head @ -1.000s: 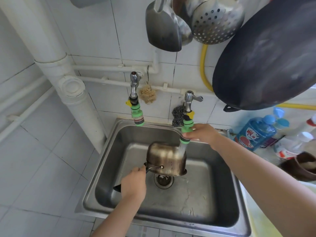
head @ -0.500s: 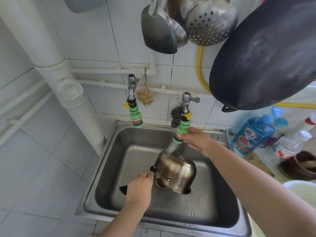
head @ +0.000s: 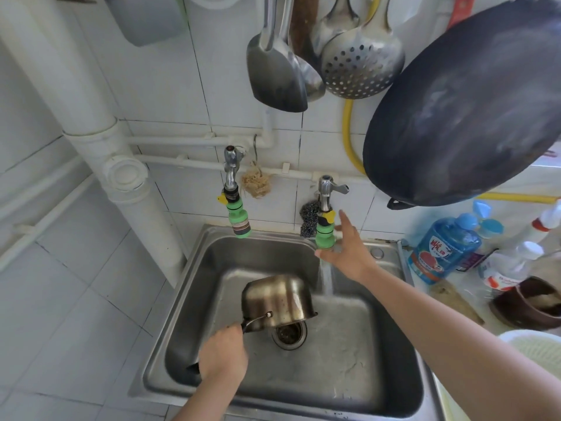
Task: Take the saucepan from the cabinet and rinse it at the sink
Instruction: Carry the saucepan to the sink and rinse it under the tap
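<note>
Saucepan (head: 274, 300) mouth turned away, inside hidden. Most of its black handle (head: 194, 366) covered by the left hand (head: 223, 357). Drain (head: 288, 332) partly behind the pan rim. Wok (head: 464, 117) cut off at upper right of the frame. Tops of the hanging spatula (head: 274, 71) and skimmer (head: 361, 66) lost at the top edge. White basket (head: 534, 344) clipped at right edge. Blue bottle (head: 444, 249) label too blurred to read. Part of the scourer (head: 308, 218) concealed by the right faucet (head: 326, 208).
</note>
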`<control>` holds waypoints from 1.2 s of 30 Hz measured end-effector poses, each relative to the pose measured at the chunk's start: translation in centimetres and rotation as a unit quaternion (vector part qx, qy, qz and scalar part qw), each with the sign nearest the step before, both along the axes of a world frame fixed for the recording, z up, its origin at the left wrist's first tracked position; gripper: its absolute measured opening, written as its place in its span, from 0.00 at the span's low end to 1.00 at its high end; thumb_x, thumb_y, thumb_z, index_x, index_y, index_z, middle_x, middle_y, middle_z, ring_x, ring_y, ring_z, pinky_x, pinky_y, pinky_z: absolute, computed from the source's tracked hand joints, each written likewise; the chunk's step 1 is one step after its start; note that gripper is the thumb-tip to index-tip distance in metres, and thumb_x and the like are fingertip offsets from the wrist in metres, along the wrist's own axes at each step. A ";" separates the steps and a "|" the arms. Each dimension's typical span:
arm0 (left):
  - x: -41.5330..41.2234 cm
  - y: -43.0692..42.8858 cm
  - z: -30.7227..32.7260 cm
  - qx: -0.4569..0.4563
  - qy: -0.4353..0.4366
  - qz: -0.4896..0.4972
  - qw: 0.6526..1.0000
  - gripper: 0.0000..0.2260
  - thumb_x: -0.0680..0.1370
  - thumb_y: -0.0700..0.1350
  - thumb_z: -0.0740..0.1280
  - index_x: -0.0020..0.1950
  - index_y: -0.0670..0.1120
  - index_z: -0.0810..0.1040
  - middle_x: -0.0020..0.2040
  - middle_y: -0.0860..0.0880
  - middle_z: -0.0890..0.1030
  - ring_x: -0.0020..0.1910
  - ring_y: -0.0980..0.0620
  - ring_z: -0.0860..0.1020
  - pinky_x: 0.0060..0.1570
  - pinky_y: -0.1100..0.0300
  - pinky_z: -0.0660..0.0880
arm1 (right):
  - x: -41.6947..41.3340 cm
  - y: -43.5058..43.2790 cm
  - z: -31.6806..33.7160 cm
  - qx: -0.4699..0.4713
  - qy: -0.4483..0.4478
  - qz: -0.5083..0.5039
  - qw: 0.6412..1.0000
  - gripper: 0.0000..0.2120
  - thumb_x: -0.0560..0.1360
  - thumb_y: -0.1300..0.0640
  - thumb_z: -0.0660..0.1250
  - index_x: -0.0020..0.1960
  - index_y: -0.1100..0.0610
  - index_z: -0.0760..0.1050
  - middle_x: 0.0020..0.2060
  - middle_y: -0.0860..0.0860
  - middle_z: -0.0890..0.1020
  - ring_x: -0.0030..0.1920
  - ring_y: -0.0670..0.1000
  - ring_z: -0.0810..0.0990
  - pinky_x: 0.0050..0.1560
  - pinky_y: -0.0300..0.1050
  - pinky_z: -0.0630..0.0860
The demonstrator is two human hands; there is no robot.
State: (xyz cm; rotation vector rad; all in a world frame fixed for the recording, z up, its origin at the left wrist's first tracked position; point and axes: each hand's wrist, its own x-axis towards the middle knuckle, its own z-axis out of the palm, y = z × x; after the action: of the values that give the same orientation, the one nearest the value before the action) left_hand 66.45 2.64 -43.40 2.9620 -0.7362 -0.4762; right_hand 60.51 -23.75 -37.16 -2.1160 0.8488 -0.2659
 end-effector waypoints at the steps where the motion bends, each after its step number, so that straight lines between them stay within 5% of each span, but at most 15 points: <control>1: 0.1 0.3 0.0 -0.008 0.006 0.020 1.000 0.11 0.77 0.40 0.57 0.54 0.49 0.77 0.50 0.49 0.82 0.50 0.48 0.81 0.44 0.56 0.76 | 0.0 0.3 0.3 0.000 -0.034 0.001 0.999 0.50 0.67 0.48 0.73 0.75 0.45 0.41 0.71 0.52 0.63 0.67 0.53 0.69 0.65 0.56 0.70; 6: 0.5 1.2 0.3 -0.047 0.012 0.066 0.997 0.09 0.78 0.42 0.58 0.51 0.48 0.77 0.46 0.49 0.80 0.43 0.49 0.80 0.39 0.58 0.75 | 1.2 2.0 3.9 0.022 -0.210 -0.057 0.976 0.42 0.71 0.47 0.69 0.75 0.43 0.45 0.74 0.45 0.61 0.71 0.47 0.64 0.70 0.52 0.65; 12: 0.9 1.6 0.8 -0.058 0.002 0.074 0.996 0.09 0.78 0.41 0.58 0.51 0.49 0.78 0.47 0.49 0.80 0.44 0.48 0.81 0.38 0.58 0.74 | 0.8 4.2 4.6 0.045 -0.219 -0.077 0.972 0.33 0.74 0.47 0.65 0.73 0.37 0.51 0.69 0.37 0.66 0.64 0.39 0.65 0.64 0.43 0.65; 17: 0.8 1.5 0.6 -0.054 0.007 0.066 0.996 0.09 0.78 0.42 0.59 0.52 0.49 0.77 0.48 0.49 0.80 0.46 0.48 0.81 0.40 0.58 0.75 | 1.5 5.0 4.2 0.005 -0.176 -0.035 0.984 0.36 0.75 0.49 0.63 0.73 0.34 0.44 0.75 0.42 0.59 0.69 0.42 0.63 0.64 0.42 0.61; 26: 1.0 1.7 0.7 -0.050 0.006 0.016 0.999 0.09 0.77 0.41 0.58 0.49 0.48 0.78 0.46 0.49 0.82 0.42 0.48 0.79 0.36 0.58 0.71 | -0.5 4.8 2.9 0.013 -0.141 -0.052 0.989 0.48 0.70 0.45 0.69 0.72 0.37 0.33 0.76 0.45 0.56 0.73 0.52 0.61 0.71 0.64 0.60; 31: 2.4 2.3 1.7 -0.056 0.004 -0.042 0.998 0.08 0.77 0.45 0.60 0.49 0.49 0.79 0.46 0.48 0.83 0.46 0.44 0.81 0.40 0.55 0.74 | -5.5 5.2 -2.3 0.015 0.041 -0.122 0.992 0.47 0.69 0.41 0.68 0.75 0.45 0.40 0.76 0.51 0.56 0.74 0.56 0.59 0.71 0.64 0.55; 36: 3.2 2.3 3.6 -0.076 0.032 -0.107 0.991 0.09 0.75 0.53 0.63 0.46 0.51 0.81 0.41 0.50 0.84 0.42 0.46 0.81 0.38 0.57 0.75 | -9.1 5.6 -6.4 0.187 0.156 -0.071 0.967 0.47 0.65 0.42 0.71 0.76 0.48 0.49 0.76 0.54 0.58 0.74 0.57 0.57 0.73 0.59 0.57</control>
State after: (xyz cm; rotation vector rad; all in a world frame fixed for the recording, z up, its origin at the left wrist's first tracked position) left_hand 69.63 4.94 -39.82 2.7270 -1.0402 -0.5006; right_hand 51.44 -18.13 -43.52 -1.7659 1.1389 0.1521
